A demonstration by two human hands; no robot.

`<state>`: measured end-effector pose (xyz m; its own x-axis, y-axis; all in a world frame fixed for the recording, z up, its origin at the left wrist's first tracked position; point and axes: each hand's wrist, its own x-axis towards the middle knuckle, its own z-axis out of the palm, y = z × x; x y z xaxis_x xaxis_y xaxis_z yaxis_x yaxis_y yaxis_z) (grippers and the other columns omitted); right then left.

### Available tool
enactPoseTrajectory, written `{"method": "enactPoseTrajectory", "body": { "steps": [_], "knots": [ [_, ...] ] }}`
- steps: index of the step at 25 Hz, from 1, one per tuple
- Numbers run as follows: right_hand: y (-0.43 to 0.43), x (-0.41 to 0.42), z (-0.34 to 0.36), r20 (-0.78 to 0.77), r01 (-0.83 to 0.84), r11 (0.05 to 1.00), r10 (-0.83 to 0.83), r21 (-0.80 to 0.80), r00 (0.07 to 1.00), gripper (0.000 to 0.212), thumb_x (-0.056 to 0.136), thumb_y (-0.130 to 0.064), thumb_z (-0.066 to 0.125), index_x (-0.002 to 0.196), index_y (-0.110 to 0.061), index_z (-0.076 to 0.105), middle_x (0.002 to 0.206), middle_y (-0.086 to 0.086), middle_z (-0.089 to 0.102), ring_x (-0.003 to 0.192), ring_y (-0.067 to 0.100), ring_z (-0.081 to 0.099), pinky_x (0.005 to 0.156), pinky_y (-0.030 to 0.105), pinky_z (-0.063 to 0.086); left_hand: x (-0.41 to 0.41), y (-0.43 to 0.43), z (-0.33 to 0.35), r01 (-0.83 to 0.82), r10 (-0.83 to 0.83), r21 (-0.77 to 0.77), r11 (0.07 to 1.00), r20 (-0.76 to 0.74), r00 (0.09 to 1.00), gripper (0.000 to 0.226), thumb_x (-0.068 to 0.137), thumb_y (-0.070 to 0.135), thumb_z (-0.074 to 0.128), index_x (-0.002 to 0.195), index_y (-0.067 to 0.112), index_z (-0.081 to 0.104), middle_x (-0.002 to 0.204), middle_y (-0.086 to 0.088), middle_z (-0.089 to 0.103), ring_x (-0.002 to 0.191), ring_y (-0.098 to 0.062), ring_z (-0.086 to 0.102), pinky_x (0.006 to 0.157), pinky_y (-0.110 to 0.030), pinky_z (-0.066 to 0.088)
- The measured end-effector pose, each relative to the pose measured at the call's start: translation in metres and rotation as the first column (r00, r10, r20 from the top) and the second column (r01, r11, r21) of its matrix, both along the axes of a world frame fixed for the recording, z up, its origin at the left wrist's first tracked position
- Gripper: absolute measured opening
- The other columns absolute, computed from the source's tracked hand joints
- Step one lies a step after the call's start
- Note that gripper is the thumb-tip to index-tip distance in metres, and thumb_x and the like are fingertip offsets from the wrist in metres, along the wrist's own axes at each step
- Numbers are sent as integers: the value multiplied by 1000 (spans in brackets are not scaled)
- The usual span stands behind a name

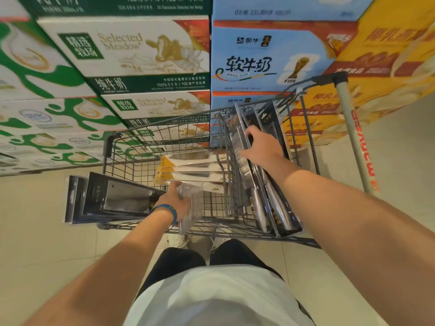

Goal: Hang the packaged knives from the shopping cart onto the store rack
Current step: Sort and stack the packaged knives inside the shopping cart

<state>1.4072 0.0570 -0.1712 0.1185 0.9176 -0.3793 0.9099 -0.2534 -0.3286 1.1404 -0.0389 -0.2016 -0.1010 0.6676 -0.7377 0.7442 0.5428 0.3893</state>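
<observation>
Body: white shirt (219,295) and dark trousers (179,257) at the near edge; shoes are partly seen under the cart's near end.
Floor: pale tiles (35,231) on both sides.
Hands: apart, both arms reach forward into the cart.
Left hand: left hand (175,203) with a blue wristband (168,211) grips the right end of the black cleaver packs (122,198). The stack lies flat and sticks out past the cart's left side.
Clear pack: clear pack (191,208) just right of the left hand, touching it. Can't tell if it is held too.
Cart: grey wire cart (164,124) straight ahead, handle (356,142) on the right with red letters.
Right hand: right hand (261,149) has fingers curled over the top edge of the upright knife packs (275,203). These are black and stand on edge in the cart's right section.
Basket: yellow-white knife packs (188,171) lie flat in the main basket, between the two hands and farther out.
Rack: not in view.
Far left: stacked green-white milk boxes (131,55).
Far centre: blue milk boxes (263,62).
Far right: yellow boxes (376,43).
</observation>
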Motion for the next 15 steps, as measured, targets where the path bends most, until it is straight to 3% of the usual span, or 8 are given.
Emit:
{"method": "enactPoseTrajectory", "body": {
  "steps": [1, 3, 5, 9, 11, 15],
  "knots": [
    [3, -1, -1, -15, -6, 999, 5, -47, 1000, 53, 86, -40, 78, 129, -27, 50, 96, 1, 66, 74, 20, 61, 51, 26, 38, -1, -3, -1, -14, 14, 7, 1000, 6, 1000, 50, 95, 18, 48, 142, 29, 31, 95, -9, 66, 80, -28, 65, 71, -42, 58],
    [10, 0, -1, -88, -15, 990, 2, -142, 996, 66, 88, -42, 76, 143, -21, 47, 124, 10, 66, 101, 31, 65, 73, 32, 51, -6, -6, -3, -55, 55, 30, 998, -5, 998, 54, 94, 18, 49, 142, 31, 29, 90, -5, 65, 77, -25, 64, 68, -38, 55],
    [15, -1, -2, -118, -32, 985, 12, -170, 993, 66, 90, -39, 75, 145, -14, 47, 138, 13, 61, 119, 36, 60, 90, 38, 49, -11, -9, -4, -90, 90, 34, 995, 1, 996, 56, 94, 17, 50, 143, 33, 27, 89, -4, 64, 78, -24, 64, 72, -40, 56],
    [5, -3, -5, -87, 24, 993, -34, -113, 996, 51, 93, -34, 70, 137, -16, 55, 125, 12, 67, 110, 35, 64, 74, 33, 46, -15, -10, -2, -73, 72, -1, 997, 56, 996, 57, 96, 17, 51, 144, 32, 24, 101, -7, 66, 89, -28, 66, 83, -47, 57],
    [-3, 1, -5, -100, 62, 993, -72, -99, 992, 55, 92, -35, 71, 141, -15, 55, 130, 13, 65, 117, 36, 63, 83, 38, 52, -18, -10, -4, -64, 64, -7, 998, 78, 995, 56, 96, 16, 51, 144, 32, 25, 98, -5, 65, 85, -25, 65, 81, -44, 58],
    [-7, 23, 2, -104, 31, 989, -47, -145, 994, 70, 90, -39, 73, 149, -10, 48, 149, 13, 54, 131, 35, 54, 102, 41, 46, -23, -9, -11, -21, 20, 3, 1000, 46, 999, 55, 94, 15, 49, 141, 32, 28, 92, -6, 67, 79, -25, 67, 76, -44, 60]
  ]
}}
